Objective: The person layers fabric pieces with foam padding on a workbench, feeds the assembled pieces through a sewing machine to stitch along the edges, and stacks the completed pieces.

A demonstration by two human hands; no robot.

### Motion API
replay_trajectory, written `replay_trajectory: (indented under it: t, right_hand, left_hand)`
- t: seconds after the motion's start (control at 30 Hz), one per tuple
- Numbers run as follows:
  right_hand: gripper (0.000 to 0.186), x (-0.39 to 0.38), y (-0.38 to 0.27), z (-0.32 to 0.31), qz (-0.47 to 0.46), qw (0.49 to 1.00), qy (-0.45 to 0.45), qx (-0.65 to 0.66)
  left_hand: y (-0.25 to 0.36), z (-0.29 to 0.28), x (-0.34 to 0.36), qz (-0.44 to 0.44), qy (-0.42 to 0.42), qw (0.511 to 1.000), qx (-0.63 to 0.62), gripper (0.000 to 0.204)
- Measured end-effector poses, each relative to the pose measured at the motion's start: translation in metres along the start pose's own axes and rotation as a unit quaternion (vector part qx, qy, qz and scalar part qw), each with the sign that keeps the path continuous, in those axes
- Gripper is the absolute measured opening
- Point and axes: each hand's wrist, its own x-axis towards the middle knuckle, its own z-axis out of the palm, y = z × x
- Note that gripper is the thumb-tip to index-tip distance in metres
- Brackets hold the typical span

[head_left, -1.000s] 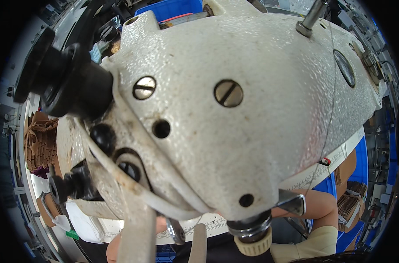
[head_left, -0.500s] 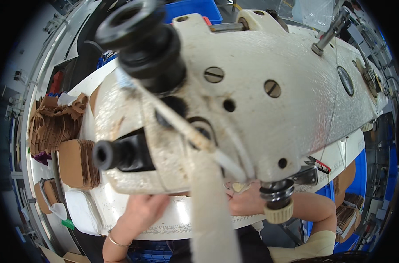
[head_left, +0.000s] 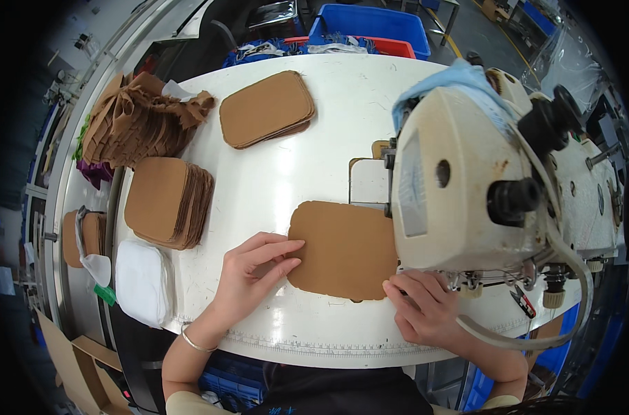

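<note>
Hidden under the cream sewing machine head (head_left: 480,180)

The flat brown rounded fabric panel (head_left: 342,249) runs beneath the machine, its right edge and the needle unseen. The right hand (head_left: 425,308) lies partly under it; the white table (head_left: 314,145) is covered there.

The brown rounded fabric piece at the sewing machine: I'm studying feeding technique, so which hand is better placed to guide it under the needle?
Probably the right hand: its fingers rest on the brown rounded fabric piece beside the machine head; the left hand holds the far edge.
</note>
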Motion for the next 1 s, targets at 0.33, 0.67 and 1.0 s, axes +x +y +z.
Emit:
replay_trajectory:
  t: [0.33,0.67,1.0]
  right_hand:
    - [0.040,0.009,0.005,-0.016,-0.057,0.995,-0.077,-0.007]
    - [0.039,0.002,0.000,-0.014,-0.045,0.994,-0.080,-0.054]
    - [0.035,-0.018,0.014,-0.001,-0.226,0.940,-0.061,-0.248]
  left_hand:
    - [-0.003,-0.001,0.001,0.003,0.011,1.000,-0.011,0.023]
    - [-0.002,0.004,-0.001,0.043,0.011,0.995,0.085,0.026]
    - [0.026,0.049,0.014,0.344,-0.174,0.904,0.184,0.043]
